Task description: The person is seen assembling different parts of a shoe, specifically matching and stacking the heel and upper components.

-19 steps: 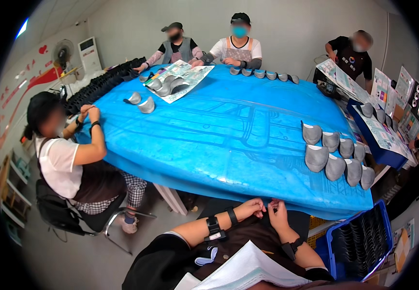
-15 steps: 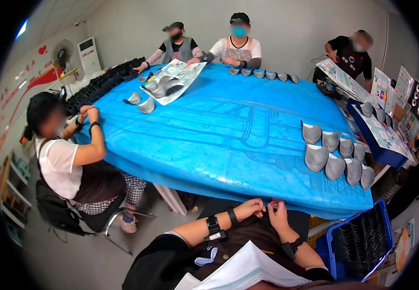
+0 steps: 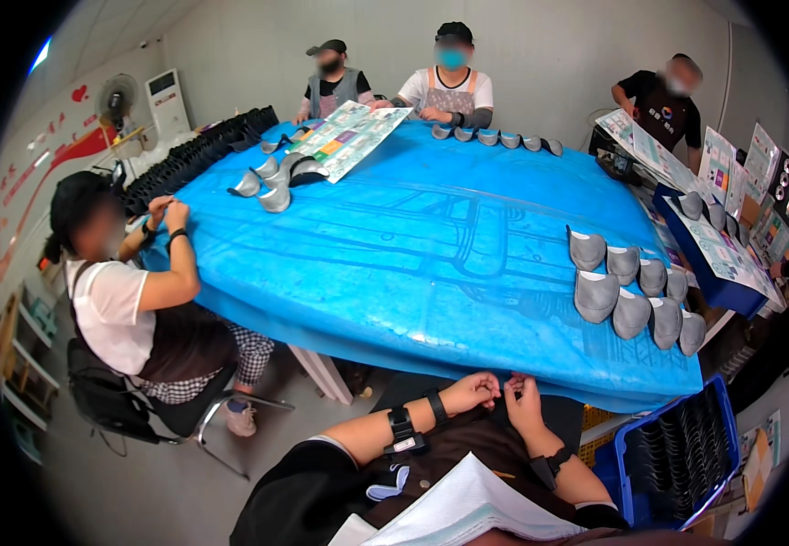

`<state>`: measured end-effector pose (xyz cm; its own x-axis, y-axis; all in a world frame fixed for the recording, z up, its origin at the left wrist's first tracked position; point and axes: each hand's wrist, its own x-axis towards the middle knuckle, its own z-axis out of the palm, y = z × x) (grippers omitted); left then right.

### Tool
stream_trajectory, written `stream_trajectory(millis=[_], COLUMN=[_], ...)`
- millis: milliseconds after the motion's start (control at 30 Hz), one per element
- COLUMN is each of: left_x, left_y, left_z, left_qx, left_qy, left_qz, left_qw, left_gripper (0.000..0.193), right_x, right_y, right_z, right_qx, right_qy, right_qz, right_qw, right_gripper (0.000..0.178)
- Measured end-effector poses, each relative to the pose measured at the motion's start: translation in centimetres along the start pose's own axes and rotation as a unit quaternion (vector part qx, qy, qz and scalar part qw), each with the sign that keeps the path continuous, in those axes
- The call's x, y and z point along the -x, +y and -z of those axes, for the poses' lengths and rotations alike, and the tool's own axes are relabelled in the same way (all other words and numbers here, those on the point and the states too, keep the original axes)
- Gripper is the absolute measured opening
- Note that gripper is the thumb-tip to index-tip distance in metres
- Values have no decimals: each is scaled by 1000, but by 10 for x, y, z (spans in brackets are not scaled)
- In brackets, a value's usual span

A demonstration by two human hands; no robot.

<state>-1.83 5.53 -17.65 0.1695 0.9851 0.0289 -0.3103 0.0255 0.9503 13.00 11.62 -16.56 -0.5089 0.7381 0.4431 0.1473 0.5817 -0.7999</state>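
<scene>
Just below the near edge of the blue-covered table (image 3: 394,318), my left hand (image 3: 473,393) is closed, fingers curled and tips pinched toward the right hand. Close beside it, my right hand (image 3: 524,400) is closed too, with thumb and fingertips together. Whatever they pinch, if anything, is too small to make out. Nearest to my hands on the tabletop, at the right, two rows of grey cup-shaped pieces (image 3: 596,297) with dark edges stand side by side.
Below right stands a blue crate (image 3: 626,491) packed with dark curved pieces. A co-worker (image 3: 130,300) sits at the left. Across the table, a co-worker (image 3: 449,91) holds a printed board (image 3: 358,136) near loose grey pieces (image 3: 276,196). Black pieces (image 3: 194,155) line the far left edge.
Across the table, the printed board has tilted and shifted right, and the grey pieces that lay on it now rest on the blue cover. My hands have barely moved.
</scene>
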Motion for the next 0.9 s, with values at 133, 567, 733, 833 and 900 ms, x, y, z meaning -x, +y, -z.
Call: stream_trajectory(millis=[133,567,733,833,900], left_x=[0,1,4,4,5], left_y=[1,2,3,5,7], left_z=[0,-2,-3,0,-2], left_qx=[11,23,27,9,0], left_qy=[19,27,-10,-57,-57], left_qz=[12,27,10,-12,-20], left_qw=[1000,999,1000,998,998], left_gripper=[8,12,8,10,10], right_x=[0,2,2,1,2], right_y=[1,2,-2,-1,-1], right_z=[0,0,1,-1,0], right_qx=[-4,-6,-2,-16,-18], right_qy=[-1,0,0,2,6], right_qz=[1,-6,-8,-11,-9], right_qw=[1000,1000,1000,1000,1000], right_gripper=[24,26,25,24,24])
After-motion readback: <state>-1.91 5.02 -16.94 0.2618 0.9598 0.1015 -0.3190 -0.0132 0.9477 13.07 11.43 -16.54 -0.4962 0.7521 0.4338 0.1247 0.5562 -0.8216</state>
